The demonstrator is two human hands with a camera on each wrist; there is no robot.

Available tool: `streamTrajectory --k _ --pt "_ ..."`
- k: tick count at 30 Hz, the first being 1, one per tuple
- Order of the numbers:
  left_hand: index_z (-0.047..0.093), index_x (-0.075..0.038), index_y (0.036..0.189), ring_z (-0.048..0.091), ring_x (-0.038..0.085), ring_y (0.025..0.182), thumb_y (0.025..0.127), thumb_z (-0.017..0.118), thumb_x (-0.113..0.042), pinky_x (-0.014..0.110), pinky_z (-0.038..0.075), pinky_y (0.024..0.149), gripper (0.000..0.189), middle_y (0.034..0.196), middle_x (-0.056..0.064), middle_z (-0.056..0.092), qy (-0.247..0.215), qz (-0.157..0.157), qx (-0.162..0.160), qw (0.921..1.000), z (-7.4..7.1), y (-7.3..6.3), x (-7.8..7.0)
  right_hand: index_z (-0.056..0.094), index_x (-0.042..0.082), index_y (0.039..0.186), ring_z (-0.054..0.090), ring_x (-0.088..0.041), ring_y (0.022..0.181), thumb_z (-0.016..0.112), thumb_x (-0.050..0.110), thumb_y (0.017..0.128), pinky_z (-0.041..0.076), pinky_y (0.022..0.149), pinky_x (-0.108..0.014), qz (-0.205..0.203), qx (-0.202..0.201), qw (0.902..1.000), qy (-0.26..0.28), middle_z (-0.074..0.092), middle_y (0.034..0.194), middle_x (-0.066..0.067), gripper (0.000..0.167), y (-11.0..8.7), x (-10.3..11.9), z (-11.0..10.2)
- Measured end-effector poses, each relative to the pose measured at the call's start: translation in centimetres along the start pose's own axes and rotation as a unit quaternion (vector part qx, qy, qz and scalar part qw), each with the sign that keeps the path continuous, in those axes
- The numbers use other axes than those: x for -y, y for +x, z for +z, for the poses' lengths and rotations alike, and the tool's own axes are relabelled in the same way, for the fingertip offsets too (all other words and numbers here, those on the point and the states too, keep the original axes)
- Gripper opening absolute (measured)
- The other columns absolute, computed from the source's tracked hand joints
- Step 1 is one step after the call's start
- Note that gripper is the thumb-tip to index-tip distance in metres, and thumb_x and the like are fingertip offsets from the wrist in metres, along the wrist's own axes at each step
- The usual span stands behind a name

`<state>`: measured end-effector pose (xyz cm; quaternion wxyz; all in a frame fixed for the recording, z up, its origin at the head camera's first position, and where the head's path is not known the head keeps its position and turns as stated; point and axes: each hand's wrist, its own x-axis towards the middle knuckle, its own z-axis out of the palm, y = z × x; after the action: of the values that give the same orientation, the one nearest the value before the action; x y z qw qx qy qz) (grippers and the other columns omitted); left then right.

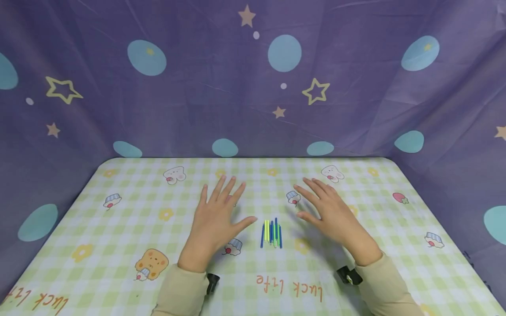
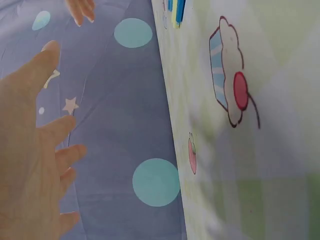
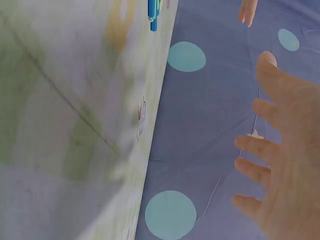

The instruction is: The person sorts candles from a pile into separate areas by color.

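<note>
Several thin sticks in blue, yellow and green point(image 1: 271, 233) lie side by side in a small bunch on the table, between the two hands. To their left, my left hand point(image 1: 215, 219) hovers over the cloth with spread, straight fingers and holds nothing. On the other side, my right hand point(image 1: 334, 213) is also raised with its fingers extended and nothing in it. The thumbs of both hands point inward toward the sticks without touching them. Ends of the sticks point(image 2: 177, 12) show at the top edge of the left wrist view, and some blue ones point(image 3: 153, 20) in the right wrist view.
A green-and-white checked tablecloth point(image 1: 130, 219) with printed cupcakes, flowers and lettering covers the table. Behind and at the sides hangs a purple curtain point(image 1: 221, 109) with stars and blue dots. A black strap piece point(image 1: 349, 275) sits at the right wrist.
</note>
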<state>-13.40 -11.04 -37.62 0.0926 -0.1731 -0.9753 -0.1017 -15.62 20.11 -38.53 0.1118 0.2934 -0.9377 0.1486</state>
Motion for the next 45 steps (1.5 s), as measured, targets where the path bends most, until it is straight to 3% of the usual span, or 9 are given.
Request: streamTrajectory --k 11,16,29,35,45 --pt "0.029 -0.026 0.157 0.006 0.023 0.151 0.088 0.053 -0.072 0.055 0.001 0.117 0.086 0.163 0.004 0.023 0.001 0.006 0.004 1.0000 0.5 0.0 0.1 0.048 0.018 0.147 0.034 -0.038 0.141 0.073 0.035 0.090 0.025 0.113 -0.053 -0.049 -0.022 0.9986 0.004 0.041 0.152 -0.012 0.065 0.2 0.5 0.7" --pt "0.030 -0.025 0.157 0.006 0.024 0.151 0.088 0.054 -0.071 0.055 0.000 0.117 0.086 0.163 0.004 0.022 -0.002 0.004 0.007 1.0000 0.5 -0.1 0.1 0.056 0.013 0.140 0.043 -0.035 0.134 0.077 0.029 0.087 0.031 0.110 -0.051 -0.071 -0.022 0.9966 0.034 0.050 0.144 -0.013 0.059 0.3 0.8 1.0" --pt "0.033 -0.023 0.156 0.013 0.026 0.150 0.089 0.055 -0.068 0.057 0.008 0.117 0.083 0.161 0.006 0.027 0.001 0.012 0.012 0.9998 0.7 -0.1 0.1 0.069 0.011 0.117 0.059 -0.021 0.116 0.081 0.019 0.083 0.044 0.102 -0.042 -0.085 0.037 0.9882 0.122 0.064 0.121 -0.004 0.037 0.5 1.7 1.6" --pt "0.039 -0.020 0.153 0.022 0.027 0.148 0.092 0.057 -0.062 0.057 0.015 0.116 0.076 0.159 0.006 0.032 -0.022 0.036 0.026 0.9988 0.9 0.0 -0.5 0.071 0.012 0.114 0.059 -0.020 0.112 0.080 0.016 0.084 0.046 0.099 -0.043 -0.070 0.096 0.9773 0.175 0.064 0.117 0.002 0.032 0.2 2.0 1.8" --pt "0.058 -0.016 0.139 0.041 0.028 0.139 0.092 0.068 -0.045 0.049 0.027 0.114 0.056 0.146 0.007 0.050 -0.080 0.034 0.072 0.9936 1.0 0.1 -1.1 0.072 0.016 0.108 0.055 -0.023 0.116 0.081 0.020 0.083 0.043 0.102 -0.045 -0.066 0.140 0.9727 0.173 0.062 0.120 -0.002 0.027 0.2 3.0 2.8"
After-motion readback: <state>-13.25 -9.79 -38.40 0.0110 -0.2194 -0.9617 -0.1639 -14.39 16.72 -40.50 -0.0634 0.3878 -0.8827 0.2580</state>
